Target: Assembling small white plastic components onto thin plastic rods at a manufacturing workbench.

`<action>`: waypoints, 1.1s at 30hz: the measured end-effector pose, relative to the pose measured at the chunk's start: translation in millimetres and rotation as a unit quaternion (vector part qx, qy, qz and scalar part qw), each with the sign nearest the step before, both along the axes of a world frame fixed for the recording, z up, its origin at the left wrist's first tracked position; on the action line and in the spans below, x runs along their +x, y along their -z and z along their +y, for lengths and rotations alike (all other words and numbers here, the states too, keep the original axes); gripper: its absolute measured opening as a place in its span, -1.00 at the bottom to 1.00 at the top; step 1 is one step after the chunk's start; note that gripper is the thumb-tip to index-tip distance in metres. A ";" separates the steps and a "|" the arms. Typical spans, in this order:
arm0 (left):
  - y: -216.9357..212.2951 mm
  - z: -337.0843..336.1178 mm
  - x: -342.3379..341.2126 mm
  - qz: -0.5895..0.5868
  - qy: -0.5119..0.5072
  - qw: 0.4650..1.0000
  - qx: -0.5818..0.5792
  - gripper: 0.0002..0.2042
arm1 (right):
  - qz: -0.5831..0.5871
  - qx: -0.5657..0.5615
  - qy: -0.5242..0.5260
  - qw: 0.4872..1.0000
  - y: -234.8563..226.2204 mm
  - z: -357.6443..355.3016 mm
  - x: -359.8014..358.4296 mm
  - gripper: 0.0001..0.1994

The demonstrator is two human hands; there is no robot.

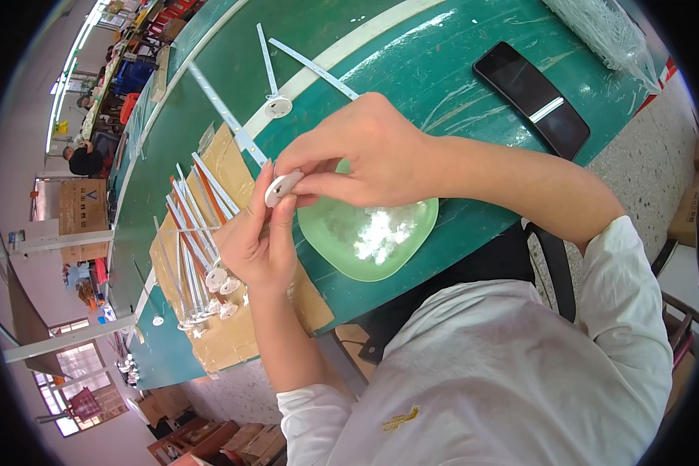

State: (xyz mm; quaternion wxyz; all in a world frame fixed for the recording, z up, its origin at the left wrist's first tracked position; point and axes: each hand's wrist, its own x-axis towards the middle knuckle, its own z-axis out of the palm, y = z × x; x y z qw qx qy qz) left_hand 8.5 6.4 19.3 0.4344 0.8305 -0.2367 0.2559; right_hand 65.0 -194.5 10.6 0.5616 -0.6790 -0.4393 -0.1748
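Note:
A small white round disc with a dark slot in it (281, 189) is pinched between my two hands above the table. My left hand (258, 245) grips its lower side with thumb and fingers, and my right hand (369, 151) holds it from the right. From my fingertips a light strip with small square spots (224, 111) runs to the upper left; whether it joins the disc is hidden by my fingers. Beneath my right hand stands a light green bowl (357, 260), its inside partly covered by that hand.
Brown cardboard (307, 307) on the green table carries several strips with white round ends (198, 233) left of my left hand. Farther off lie two thin strips (311, 66) and another white disc (278, 107). A black phone (520, 89) and clear plastic wrapping (606, 39) lie at the right.

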 end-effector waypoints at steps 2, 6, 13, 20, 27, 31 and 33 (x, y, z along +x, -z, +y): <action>-4.5 11.2 4.9 0.033 -0.041 0.998 0.035 -0.65 | -0.009 0.009 0.015 1.000 3.7 -1.8 5.6 -0.75; -67.3 58.7 -12.1 0.069 -0.136 0.952 0.266 -0.68 | -0.013 -0.036 0.083 0.996 4.3 -9.7 15.9 -0.66; -89.3 103.0 -61.9 0.096 -0.198 0.861 0.459 -0.74 | -0.169 -0.131 0.130 0.968 20.0 -18.3 29.5 -0.84; -68.2 90.0 -74.8 0.165 -0.158 0.845 0.483 -0.78 | -0.191 -0.117 0.121 0.967 13.6 -13.6 24.5 -0.90; -74.1 59.8 -29.9 0.015 -0.164 0.885 0.435 -0.83 | -0.177 -0.123 0.162 0.963 14.4 -16.4 25.4 -0.92; -54.6 32.3 33.0 0.054 -0.154 0.916 0.365 -0.69 | -0.155 -0.143 0.191 0.959 15.7 -15.8 26.6 -0.92; -45.3 20.7 64.6 0.055 -0.140 0.914 0.377 -0.63 | -0.154 -0.125 0.204 0.959 16.7 -15.3 29.4 -0.91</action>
